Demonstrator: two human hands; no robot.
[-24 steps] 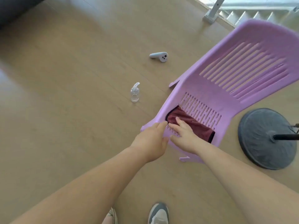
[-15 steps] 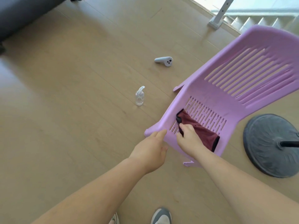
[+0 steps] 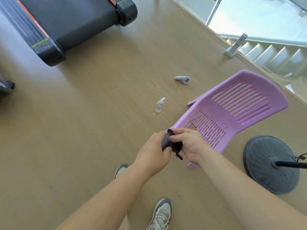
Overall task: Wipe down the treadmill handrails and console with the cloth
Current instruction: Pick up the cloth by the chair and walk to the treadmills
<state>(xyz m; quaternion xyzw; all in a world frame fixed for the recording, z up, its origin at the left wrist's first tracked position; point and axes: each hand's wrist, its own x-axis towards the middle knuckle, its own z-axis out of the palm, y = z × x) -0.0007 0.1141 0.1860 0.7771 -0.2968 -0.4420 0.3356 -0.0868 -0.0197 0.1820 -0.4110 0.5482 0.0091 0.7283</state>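
A light wooden floor [image 3: 83, 130] fills the view, with a glass rail and stairs [image 3: 265, 53] going down at 2 o'clock. At 11 o'clock lies the treadmill [image 3: 69, 22]; only the end of its dark belt deck shows, with orange stripes along its side. A purple plastic chair [image 3: 232, 107] with a slotted seat and back stands at 3 o'clock, facing the person. Just beside it, at 4 o'clock, a round grey base [image 3: 265, 165] sits on the floor with a black pole rising from it.

At the centre, both hands meet by the front corner of the chair seat. The left hand [image 3: 152, 150] and the right hand [image 3: 191, 145] each have their fingers curled round the cloth [image 3: 171, 143], a dark red one bunched tight between them and held off the floor. Whether it touches the seat edge I cannot tell.

A small clear spray bottle [image 3: 159, 105] stands upright on the floor at 12 o'clock, near the chair's front leg. Beyond it, at 1 o'clock, a white controller [image 3: 182, 79] lies on its side. A grey shoe [image 3: 161, 213] shows at 6 o'clock.
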